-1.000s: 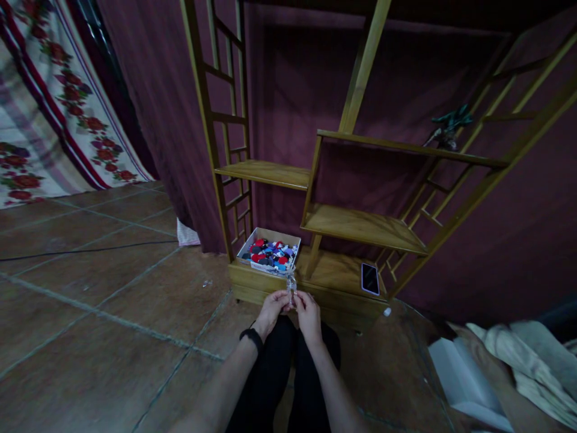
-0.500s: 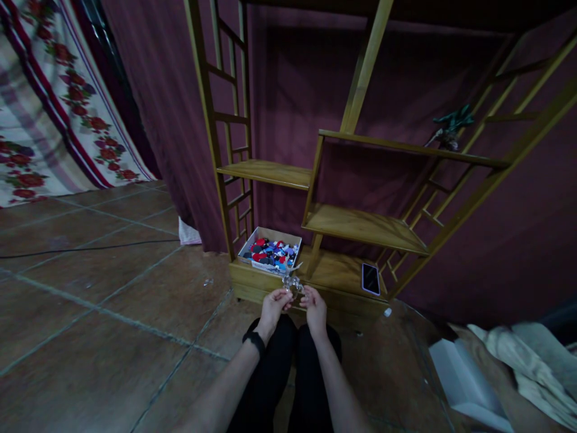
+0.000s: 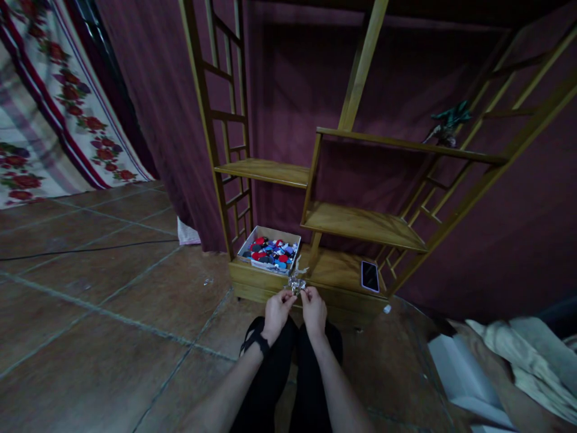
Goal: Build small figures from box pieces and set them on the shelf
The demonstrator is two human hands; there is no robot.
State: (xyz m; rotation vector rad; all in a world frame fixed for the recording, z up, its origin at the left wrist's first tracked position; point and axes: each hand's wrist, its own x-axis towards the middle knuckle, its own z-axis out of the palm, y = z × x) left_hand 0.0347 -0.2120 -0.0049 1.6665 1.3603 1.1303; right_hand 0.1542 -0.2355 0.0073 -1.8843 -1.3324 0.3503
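My left hand (image 3: 276, 311) and my right hand (image 3: 314, 310) meet above my knees, both pinching a small clear, glittery object (image 3: 296, 281) between their fingertips. A dark band sits on my left wrist. Just beyond the hands, a white box (image 3: 269, 250) full of small red, blue and dark pieces rests on the bottom board of a wooden shelf unit (image 3: 356, 224). What exactly the clear object is cannot be made out in the dim light.
A phone (image 3: 369, 276) lies flat on the shelf's bottom board to the right. A small dark figurine (image 3: 447, 123) stands on the upper right shelf. A maroon curtain hangs behind. A white box (image 3: 460, 376) and pale cloth (image 3: 527, 361) lie at the right; a floral cloth hangs far left.
The clear object has been turned between my fingers, from hanging upright to lying more crosswise, and my hands have shifted slightly forward toward the shelf.
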